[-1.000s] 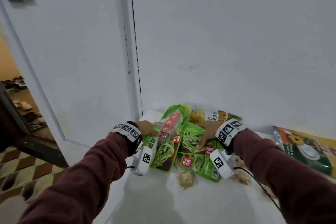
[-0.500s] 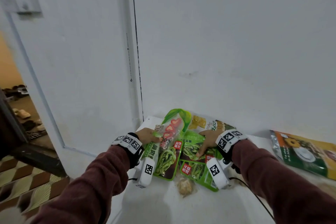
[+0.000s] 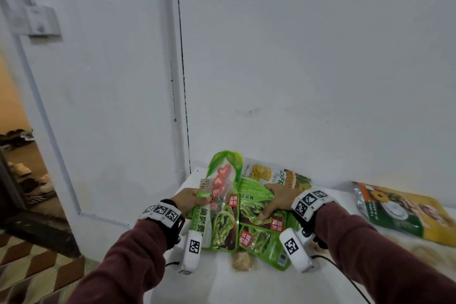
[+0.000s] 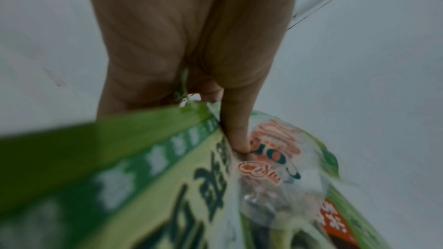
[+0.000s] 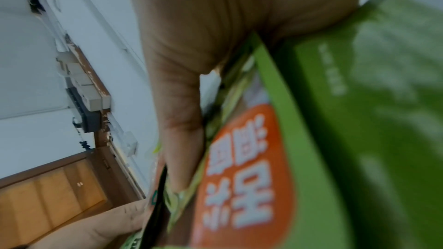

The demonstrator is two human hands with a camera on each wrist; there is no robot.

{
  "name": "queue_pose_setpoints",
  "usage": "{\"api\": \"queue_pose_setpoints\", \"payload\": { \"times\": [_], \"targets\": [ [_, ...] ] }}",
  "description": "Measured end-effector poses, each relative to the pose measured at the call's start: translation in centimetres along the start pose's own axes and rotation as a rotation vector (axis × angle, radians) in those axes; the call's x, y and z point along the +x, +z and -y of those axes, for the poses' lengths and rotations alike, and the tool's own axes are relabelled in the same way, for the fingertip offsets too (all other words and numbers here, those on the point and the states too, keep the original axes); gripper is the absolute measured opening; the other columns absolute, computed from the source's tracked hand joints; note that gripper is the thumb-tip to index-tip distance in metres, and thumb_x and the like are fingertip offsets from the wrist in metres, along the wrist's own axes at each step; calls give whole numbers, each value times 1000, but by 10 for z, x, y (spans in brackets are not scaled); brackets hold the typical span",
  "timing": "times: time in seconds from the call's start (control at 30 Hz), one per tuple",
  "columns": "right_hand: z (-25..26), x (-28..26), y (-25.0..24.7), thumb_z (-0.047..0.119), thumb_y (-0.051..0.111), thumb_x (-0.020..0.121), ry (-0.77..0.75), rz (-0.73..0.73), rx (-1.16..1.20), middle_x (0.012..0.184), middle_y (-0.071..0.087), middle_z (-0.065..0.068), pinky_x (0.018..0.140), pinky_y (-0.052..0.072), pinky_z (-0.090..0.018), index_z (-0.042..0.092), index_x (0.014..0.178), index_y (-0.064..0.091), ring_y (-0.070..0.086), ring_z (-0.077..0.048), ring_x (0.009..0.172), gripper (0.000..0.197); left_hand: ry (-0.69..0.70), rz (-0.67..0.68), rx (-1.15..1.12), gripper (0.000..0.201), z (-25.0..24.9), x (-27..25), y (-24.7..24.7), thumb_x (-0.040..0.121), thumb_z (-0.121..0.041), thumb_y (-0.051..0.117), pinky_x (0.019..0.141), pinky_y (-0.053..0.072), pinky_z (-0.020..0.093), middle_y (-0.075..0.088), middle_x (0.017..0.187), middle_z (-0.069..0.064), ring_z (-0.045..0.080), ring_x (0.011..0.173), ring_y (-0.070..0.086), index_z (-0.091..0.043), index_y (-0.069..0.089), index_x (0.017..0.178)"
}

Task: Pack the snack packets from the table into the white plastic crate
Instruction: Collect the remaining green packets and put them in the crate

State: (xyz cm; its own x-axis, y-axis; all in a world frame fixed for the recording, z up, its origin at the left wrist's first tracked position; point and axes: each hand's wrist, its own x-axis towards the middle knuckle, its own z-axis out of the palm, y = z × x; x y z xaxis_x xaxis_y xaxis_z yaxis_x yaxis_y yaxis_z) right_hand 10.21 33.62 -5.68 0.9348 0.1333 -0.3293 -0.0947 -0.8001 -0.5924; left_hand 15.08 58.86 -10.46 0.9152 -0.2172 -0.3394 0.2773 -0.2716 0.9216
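Note:
A bundle of snack packets is held between both hands over the white table (image 3: 246, 286), close to the wall. My left hand (image 3: 195, 198) grips a green bean packet (image 3: 217, 224) together with a clear packet of red pieces (image 3: 220, 180); in the left wrist view the thumb (image 4: 237, 130) pinches the clear packet (image 4: 271, 160) against the green one (image 4: 120, 158). My right hand (image 3: 274, 198) grips overlapping green packets (image 3: 256, 237), its thumb (image 5: 182, 139) lying beside an orange label (image 5: 242, 177). A packet with yellow snack pictures (image 3: 271, 175) sits behind them. No white crate is in view.
An orange-and-green packet (image 3: 399, 210) lies on the table at the right, by the wall. A small clear packet of beige snacks (image 3: 241, 261) lies just below the bundle. A white door (image 3: 111, 81) stands at the left, with patterned floor (image 3: 29, 271) beneath the table's left edge.
Both hands keep their hold on the bundle. It sits lower in the picture now and more wall shows above, as the head view has tilted up.

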Motion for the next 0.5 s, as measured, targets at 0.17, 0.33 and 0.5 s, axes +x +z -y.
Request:
{"api": "queue_pose_setpoints", "payload": {
  "times": [0.17,0.33,0.5],
  "targets": [
    [4,-20,-1,4,78,68,-113,7,154,115,64,-12,84,52,-36,5,124,48,62,-24,91,63,48,-60,-21,16,-5,-24,-7,89,3,52,44,54,25,66,51,6,15,42,63,1,60,76],
    [11,-51,-20,-2,80,59,-238,-71,262,108,67,-14,89,52,-46,12,115,55,64,-32,99,63,79,-147,-16,17,-25,-54,-21,90,3,49,50,55,32,65,56,13,19,42,63,4,58,76],
    [12,-95,-55,-10,76,63,-334,-207,356,101,67,-17,87,52,-53,14,100,56,65,-36,94,48,194,-185,-28,17,-60,-90,-9,92,-1,49,57,56,33,65,65,12,19,48,64,0,60,78]
  ]
}}
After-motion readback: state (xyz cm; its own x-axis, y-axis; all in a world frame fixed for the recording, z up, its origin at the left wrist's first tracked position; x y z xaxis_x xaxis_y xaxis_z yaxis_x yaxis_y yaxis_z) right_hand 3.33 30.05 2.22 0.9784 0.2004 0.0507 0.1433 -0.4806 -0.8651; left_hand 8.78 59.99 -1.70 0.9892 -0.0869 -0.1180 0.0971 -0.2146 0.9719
